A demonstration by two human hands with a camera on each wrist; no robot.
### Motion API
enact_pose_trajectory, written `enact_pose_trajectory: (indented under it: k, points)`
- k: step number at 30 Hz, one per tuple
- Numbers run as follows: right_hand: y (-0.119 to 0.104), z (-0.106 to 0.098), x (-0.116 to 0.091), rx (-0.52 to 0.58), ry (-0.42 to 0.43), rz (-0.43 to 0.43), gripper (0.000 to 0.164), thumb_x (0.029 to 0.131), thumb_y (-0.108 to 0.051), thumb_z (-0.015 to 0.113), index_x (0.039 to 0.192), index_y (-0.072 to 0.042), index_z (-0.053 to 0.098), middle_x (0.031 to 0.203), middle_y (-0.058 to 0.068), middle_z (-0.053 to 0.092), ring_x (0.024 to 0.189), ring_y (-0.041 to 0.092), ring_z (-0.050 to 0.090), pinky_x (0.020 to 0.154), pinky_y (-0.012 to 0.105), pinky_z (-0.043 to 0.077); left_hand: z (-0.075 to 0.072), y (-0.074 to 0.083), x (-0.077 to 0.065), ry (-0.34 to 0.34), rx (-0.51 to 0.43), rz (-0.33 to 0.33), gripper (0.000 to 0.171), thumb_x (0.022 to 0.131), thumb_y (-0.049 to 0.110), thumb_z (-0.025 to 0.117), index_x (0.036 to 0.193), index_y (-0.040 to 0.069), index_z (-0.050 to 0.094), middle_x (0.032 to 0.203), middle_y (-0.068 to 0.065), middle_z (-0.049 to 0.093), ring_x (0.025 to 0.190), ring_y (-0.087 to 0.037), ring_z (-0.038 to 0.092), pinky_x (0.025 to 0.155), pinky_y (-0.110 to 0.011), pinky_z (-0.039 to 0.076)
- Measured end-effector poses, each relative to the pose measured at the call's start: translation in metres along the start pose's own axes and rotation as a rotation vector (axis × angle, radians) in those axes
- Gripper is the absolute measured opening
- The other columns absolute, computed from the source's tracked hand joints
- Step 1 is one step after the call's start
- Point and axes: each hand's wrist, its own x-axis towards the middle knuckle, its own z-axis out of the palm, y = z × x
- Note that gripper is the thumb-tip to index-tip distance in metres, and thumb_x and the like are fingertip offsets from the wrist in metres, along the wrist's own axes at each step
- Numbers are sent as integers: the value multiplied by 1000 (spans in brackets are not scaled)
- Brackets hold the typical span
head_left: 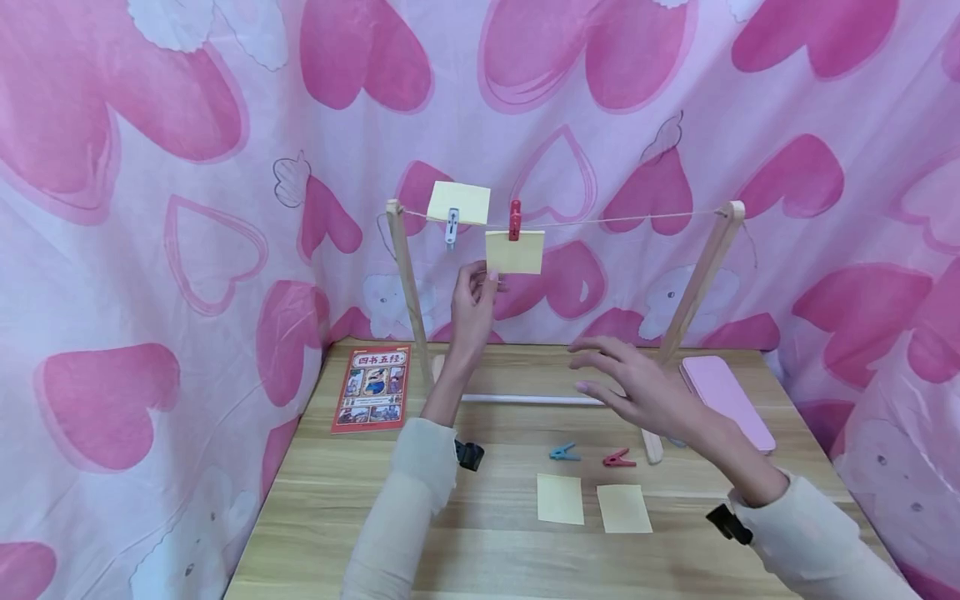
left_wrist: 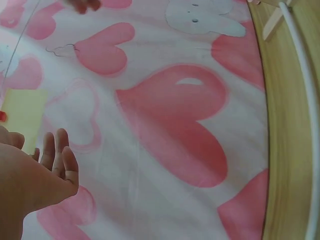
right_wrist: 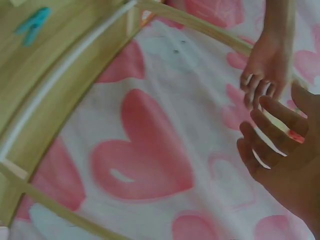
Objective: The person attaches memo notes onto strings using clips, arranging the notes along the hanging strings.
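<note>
**Cams: one wide, two close**

Head: from above near side, facing forward/down; covers table [head_left: 495, 558], left hand [head_left: 471, 307], right hand [head_left: 641, 383], curtain [head_left: 457, 125]. Left wrist: close at that hand, rolled sideways, aimed far-right. Right wrist: likewise close, aimed far-left. Wrist views share white-glint heart [head_left: 570, 275], white rod [head_left: 532, 400].

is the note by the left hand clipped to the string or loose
Clipped: a red clip sits across the string, its lower end over the top edge of the note.
</note>
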Motion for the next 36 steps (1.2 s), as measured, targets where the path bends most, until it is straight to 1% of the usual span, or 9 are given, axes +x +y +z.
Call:
enact_pose_trajectory:
  k: [5,6,11,16,18,22,24,28,36]
  points:
    - [18,19,-16,-27,-11,-12,52,91,-14,89,137,-3,69,152,21,61,139,45,59,109,67,52,-6,-19,-11,5,23,-39,35,117,16,52,148,0,51,137,-23,67,127,-37,67,111,-39,54]
    - [22,24,-20,-24,-12,-13,52,95,-20,87,139,-2,68,154,22,59,142,48,56,112,70,49,-8,-25,-15,12,44,-47,35,117,16,52,147,1,52,137,-22,67,129,-36,67,113,-41,54]
    - [40,49,-41,-10,-3,16,59,91,-18,91,141,1,65,154,26,59,145,54,49,112,79,41,-20,-72,-50,1,226,-72,36,114,17,58,145,-3,58,143,-24,67,138,-40,62,121,-52,49]
    - [55,69,-62,17,24,53,65,82,-12,94,139,1,66,152,27,59,143,59,48,108,80,42,-25,-131,-95,-112,367,-159,53,112,22,64,159,3,50,167,-24,49,155,-43,47,128,-59,39]
    - [59,76,-70,31,28,73,62,82,-12,93,137,0,68,151,27,60,143,60,48,108,79,43,-25,-162,-115,-182,404,-127,61,111,25,66,164,3,45,174,-23,37,161,-43,38,130,-59,33]
    - [60,91,-79,34,46,100,51,84,-9,92,131,-1,72,145,26,65,140,58,52,106,75,48,-23,-198,-153,-299,470,-93,65,109,31,70,161,-1,47,175,-29,30,158,-48,40,128,-64,34]
    - [60,97,-83,29,60,105,48,84,-7,91,129,-2,74,143,24,67,138,56,54,104,73,51,-21,-208,-168,-347,479,-99,64,106,32,74,155,-4,53,175,-32,27,160,-52,34,128,-68,31]
    - [58,106,-88,39,70,117,45,84,-2,90,127,-3,74,140,22,68,136,53,57,103,70,53,-13,-201,-185,-412,471,-179,55,94,22,86,136,-6,65,175,-37,19,164,-61,7,128,-77,14]
    - [65,139,-96,110,88,181,32,88,7,85,118,-2,77,129,22,72,121,45,67,95,63,57,-7,-212,-193,-487,670,-60,52,78,21,98,118,6,68,174,-42,14,163,-62,2,128,-78,2]
